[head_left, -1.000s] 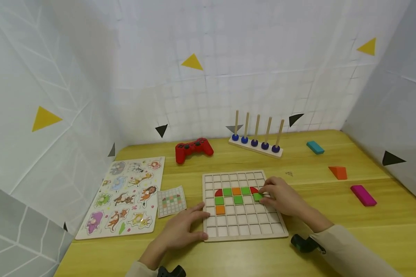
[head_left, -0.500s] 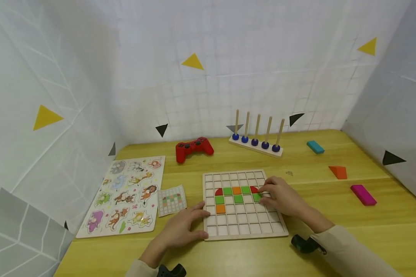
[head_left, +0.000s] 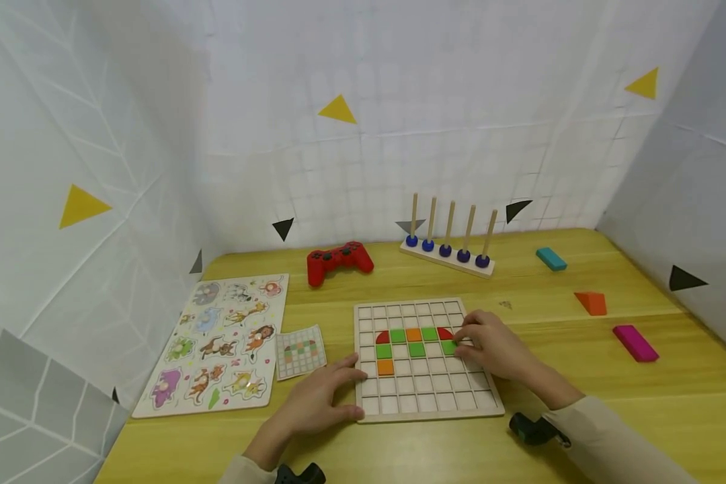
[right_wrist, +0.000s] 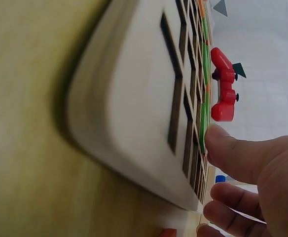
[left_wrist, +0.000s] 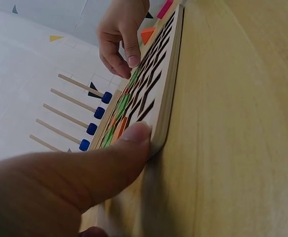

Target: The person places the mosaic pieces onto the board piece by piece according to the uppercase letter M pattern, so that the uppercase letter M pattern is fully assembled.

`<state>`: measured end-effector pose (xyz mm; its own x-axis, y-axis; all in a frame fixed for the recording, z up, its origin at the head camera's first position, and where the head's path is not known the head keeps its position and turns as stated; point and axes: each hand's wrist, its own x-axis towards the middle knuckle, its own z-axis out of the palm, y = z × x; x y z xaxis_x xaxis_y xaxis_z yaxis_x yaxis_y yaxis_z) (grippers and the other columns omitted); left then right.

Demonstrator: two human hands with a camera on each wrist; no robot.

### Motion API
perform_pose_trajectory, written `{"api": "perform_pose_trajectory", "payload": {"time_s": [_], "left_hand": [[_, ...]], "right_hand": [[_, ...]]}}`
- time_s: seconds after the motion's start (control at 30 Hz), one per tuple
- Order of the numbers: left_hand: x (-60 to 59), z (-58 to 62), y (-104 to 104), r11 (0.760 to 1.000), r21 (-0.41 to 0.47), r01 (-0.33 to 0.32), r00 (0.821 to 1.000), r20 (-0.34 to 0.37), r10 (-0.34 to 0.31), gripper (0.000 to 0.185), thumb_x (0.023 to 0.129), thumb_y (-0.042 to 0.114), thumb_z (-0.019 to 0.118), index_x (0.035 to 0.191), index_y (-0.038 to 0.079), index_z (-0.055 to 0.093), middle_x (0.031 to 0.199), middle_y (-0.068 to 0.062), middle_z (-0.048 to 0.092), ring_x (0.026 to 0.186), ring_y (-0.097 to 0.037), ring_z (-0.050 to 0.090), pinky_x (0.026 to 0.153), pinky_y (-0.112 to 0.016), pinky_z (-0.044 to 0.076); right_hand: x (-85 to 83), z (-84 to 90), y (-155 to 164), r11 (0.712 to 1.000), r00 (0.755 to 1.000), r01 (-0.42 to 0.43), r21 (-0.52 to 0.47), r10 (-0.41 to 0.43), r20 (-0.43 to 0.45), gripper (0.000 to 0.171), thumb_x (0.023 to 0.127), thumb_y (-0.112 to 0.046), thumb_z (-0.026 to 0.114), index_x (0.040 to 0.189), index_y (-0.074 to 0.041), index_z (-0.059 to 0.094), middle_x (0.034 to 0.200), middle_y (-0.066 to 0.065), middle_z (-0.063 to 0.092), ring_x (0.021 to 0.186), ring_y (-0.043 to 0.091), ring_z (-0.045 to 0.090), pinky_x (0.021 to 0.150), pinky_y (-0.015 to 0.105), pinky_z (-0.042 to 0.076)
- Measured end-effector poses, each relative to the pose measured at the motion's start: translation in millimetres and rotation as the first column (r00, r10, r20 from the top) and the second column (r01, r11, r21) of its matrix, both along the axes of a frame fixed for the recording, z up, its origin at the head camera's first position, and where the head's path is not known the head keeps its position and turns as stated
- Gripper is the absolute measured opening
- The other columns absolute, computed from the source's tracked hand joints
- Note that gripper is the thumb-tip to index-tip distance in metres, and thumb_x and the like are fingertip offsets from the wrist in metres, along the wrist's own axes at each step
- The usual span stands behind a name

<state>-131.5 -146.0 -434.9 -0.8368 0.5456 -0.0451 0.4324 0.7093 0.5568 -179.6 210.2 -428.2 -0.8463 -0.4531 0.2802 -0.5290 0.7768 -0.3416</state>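
A wooden grid board lies on the table with red, green and orange tiles in some cells. My left hand rests along its left edge, fingers fairly straight. In the left wrist view the left thumb presses on the board's corner. My right hand is at the board's right side, its fingertips by a green tile that lies flat in a cell below a red rounded tile. In the right wrist view the right thumb appears to touch the row of green tiles; the other fingertips are partly hidden.
A pattern card and an animal puzzle board lie left. Behind stand a red game controller and a peg stand with blue beads. Teal, orange and magenta blocks lie right.
The green tile at my right fingertips was slightly tilted and now lies flat in its cell. My right hand has barely shifted; the left hand has stayed in place.
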Motion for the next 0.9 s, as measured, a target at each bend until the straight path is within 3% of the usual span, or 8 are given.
{"api": "perform_pose_trajectory", "payload": {"time_s": [0.23,0.5,0.67,0.9], "left_hand": [[2.2,-1.3,3,0.999,-0.028,-0.02,0.999,-0.026,0.019,0.062,0.081,0.059,0.071,0.132,0.027,0.059,0.159,-0.001,0.038,0.141,-0.03,0.044,0.112,-0.054,0.039],[2.9,-2.8,2,0.999,-0.034,-0.042,0.999,-0.026,0.041,0.063,0.079,0.059,0.073,0.131,0.027,0.06,0.159,0.0,0.038,0.14,-0.031,0.045,0.112,-0.054,0.039],[2.4,-3.4,1,0.999,-0.03,-0.043,0.999,-0.025,0.042,0.062,0.078,0.06,0.073,0.13,0.027,0.06,0.159,0.0,0.039,0.141,-0.03,0.045,0.112,-0.054,0.039],[1.2,-2.9,1,0.999,-0.022,-0.04,0.999,0.01,0.04,0.064,0.079,0.061,0.072,0.132,0.028,0.059,0.16,0.001,0.036,0.142,-0.031,0.043,0.112,-0.056,0.038]], "right_hand": [[3.5,-0.4,22,0.999,0.999,0.037,-0.034,-0.038,-0.015,0.015,0.085,-0.015,0.076,0.099,-0.012,0.078,0.1,0.006,0.062,0.091,0.019,0.051,0.074,0.035,0.046],[15.8,2.7,60,0.993,0.992,0.12,-0.016,-0.119,0.045,0.02,0.088,-0.022,0.073,0.104,-0.01,0.077,0.105,0.009,0.064,0.094,0.024,0.056,0.077,0.041,0.05],[20.3,-1.5,70,0.997,0.998,0.062,0.047,-0.063,0.013,0.023,0.084,-0.026,0.077,0.103,-0.013,0.077,0.101,0.005,0.065,0.091,0.02,0.056,0.075,0.038,0.049],[27.5,-3.0,75,0.997,0.991,0.05,0.064,-0.057,0.121,0.039,0.078,-0.039,0.08,0.109,-0.016,0.076,0.109,0.007,0.063,0.1,0.024,0.056,0.082,0.044,0.05]]}}
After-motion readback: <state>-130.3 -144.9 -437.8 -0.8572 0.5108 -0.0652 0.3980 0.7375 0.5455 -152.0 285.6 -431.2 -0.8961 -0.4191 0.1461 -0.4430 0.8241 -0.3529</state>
